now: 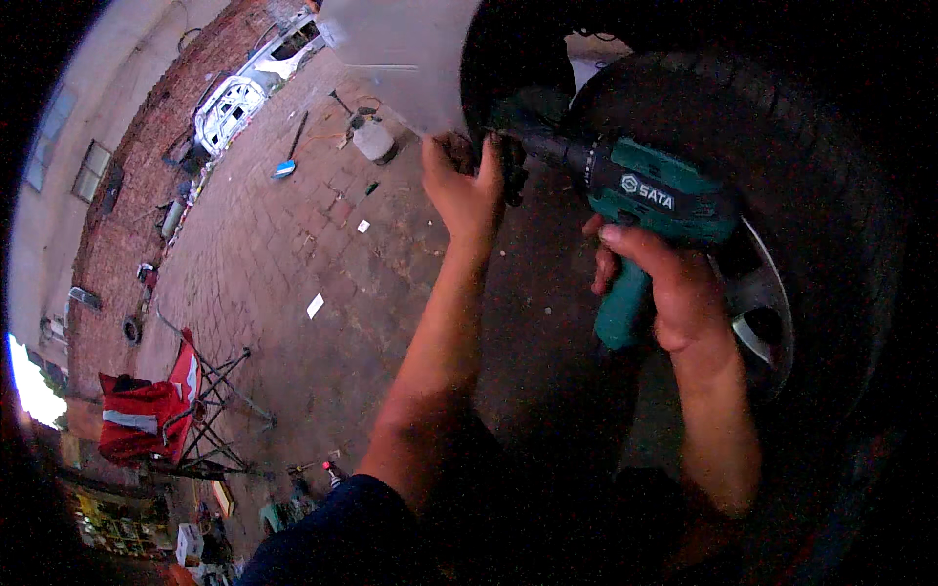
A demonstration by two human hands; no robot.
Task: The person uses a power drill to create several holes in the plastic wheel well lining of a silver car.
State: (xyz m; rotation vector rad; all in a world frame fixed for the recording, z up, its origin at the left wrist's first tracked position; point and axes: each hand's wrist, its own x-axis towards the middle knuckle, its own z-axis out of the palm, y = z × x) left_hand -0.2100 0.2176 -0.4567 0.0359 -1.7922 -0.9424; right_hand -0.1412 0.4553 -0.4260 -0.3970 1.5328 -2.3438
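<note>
- In the head view, the right hand (676, 285) is closing round the green grip of a power tool (662, 190), its fingers curling near the trigger area and its palm backing the handle, probably to steady the weight.
- The tool is lying level above that hand, its dark, narrowing nose pointing toward the left hand (469, 200); its housing is looking like moulded plastic, with green shells and black panels.
- The left hand is reaching up beside the nose, thumb and forefinger standing apart, the other fingers sinking into shadow; whether they are gripping anything cannot be told. It may be guiding or bracing something at the dark edge.
- A pale, smooth body panel (396, 63) is hanging just above the left hand, showing a straight crease and a curved, arch-like edge.
- Behind the right hand, a black tyre (850, 234) is curving round a silvery wheel rim (777, 293), its rubber looking matt and grooved.
- Rough paving (391, 273) is spreading below the left hand; farther left, a red fabric folding chair (147, 420) is standing on thin crossed legs.
</note>
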